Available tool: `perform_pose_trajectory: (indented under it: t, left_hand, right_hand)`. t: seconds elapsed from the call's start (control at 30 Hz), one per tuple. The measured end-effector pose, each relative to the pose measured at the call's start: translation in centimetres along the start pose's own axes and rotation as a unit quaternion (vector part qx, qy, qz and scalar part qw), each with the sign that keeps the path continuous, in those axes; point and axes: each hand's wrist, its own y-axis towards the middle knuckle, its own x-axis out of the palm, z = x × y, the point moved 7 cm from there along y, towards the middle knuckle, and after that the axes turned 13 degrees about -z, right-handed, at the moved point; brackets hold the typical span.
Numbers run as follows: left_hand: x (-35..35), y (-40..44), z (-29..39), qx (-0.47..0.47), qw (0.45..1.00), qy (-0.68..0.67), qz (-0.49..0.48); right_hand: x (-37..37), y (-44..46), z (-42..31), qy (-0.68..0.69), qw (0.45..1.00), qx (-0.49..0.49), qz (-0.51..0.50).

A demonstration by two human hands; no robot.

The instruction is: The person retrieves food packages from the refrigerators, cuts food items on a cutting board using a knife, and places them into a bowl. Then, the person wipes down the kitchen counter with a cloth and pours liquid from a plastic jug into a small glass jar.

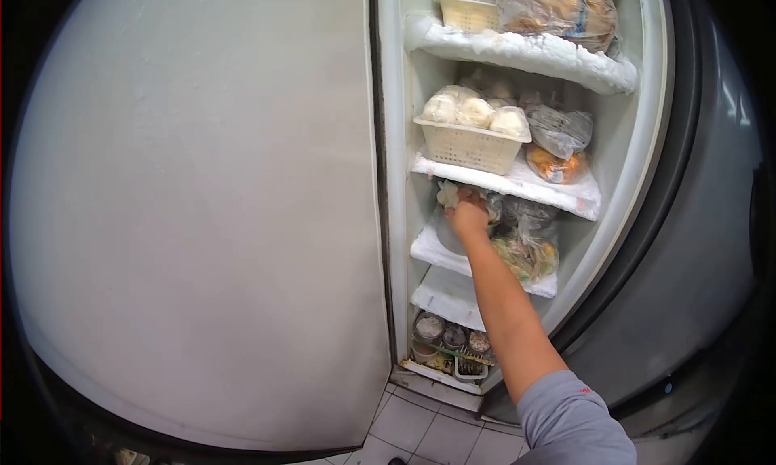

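My right hand (469, 215) reaches into an open freezer, at the back of its third shelf. Its fingers are closed on a crumpled clear plastic bag (447, 195); the fingertips and the bag's contents are partly hidden. To the right of the hand, on the same frosted shelf (441, 251), lie knotted clear bags of greenish and orange food (527, 255). Just above stands a white perforated basket (471, 147) heaped with bagged round white pieces (475, 112). My left hand is out of view.
The freezer door (210, 206) stands wide open on the left. Thick frost (517, 51) coats the shelf edges. An orange-filled bag (557, 165) and a large brown-filled bag (546, 10) occupy upper shelves. Jars (429, 327) stand at the bottom, above the tiled floor (440, 433).
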Motion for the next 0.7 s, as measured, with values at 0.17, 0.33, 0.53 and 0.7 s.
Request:
perform_pose_trajectory:
  t: [0.17, 0.33, 0.53, 0.7]
  left_hand:
    - [0.1, -0.4, -0.2, -0.005, 1.0, -0.004, -0.013]
    - [1.1, -1.3, -0.5, -0.008, 0.999, -0.014, -0.032]
    - [3.7, -2.5, 0.4, 0.027, 0.984, -0.137, -0.109]
    - [5.9, -4.4, 2.4, 0.112, 0.989, 0.08, -0.053]
  right_hand:
    - [-0.8, -0.9, 1.3, 0.116, 0.992, -0.053, 0.006]
    - [1.1, 1.0, 8.1, 0.532, 0.815, -0.118, 0.199]
    - [2.3, -8.6, 8.6, 0.837, 0.542, -0.058, -0.059]
    - [9.6, -27.9, 10.4, 0.79, 0.562, 0.115, -0.215]
